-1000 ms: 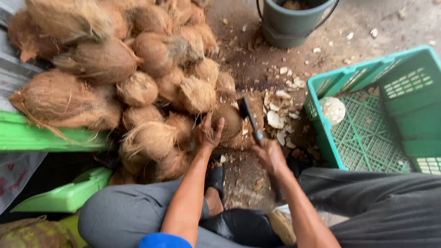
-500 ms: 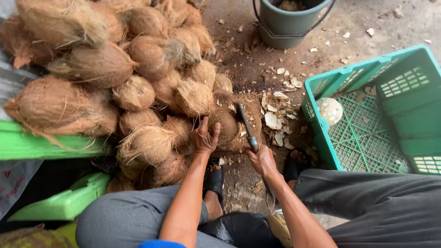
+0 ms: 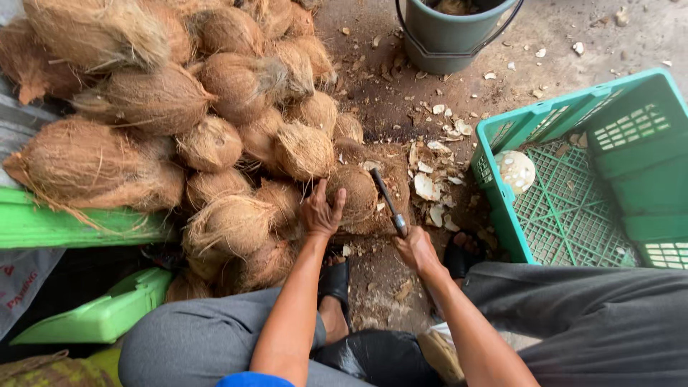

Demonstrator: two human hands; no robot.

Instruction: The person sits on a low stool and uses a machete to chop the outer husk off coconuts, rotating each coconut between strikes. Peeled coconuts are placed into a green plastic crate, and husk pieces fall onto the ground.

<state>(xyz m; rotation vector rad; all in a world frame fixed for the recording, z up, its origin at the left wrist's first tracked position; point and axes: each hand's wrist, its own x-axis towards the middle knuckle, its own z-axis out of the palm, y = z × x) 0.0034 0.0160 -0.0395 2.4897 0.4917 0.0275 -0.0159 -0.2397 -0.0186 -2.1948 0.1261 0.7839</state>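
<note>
right hand [image 3: 417,249]: lower centre, fist wrapped on knife [image 3: 389,203] handle; handle mostly hidden
left hand [image 3: 322,212]: fingers spread on coconut [image 3: 355,193], centre frame
pile [image 3: 172,107]: upper left, cropped
crate [image 3: 609,143]: right, cut off
bucket [image 3: 451,32]: top edge, partly out

L hand [image 3: 322,213] steadies coconut [image 3: 353,192]; R hand [image 3: 416,249] grips knife [image 3: 388,201].
</note>
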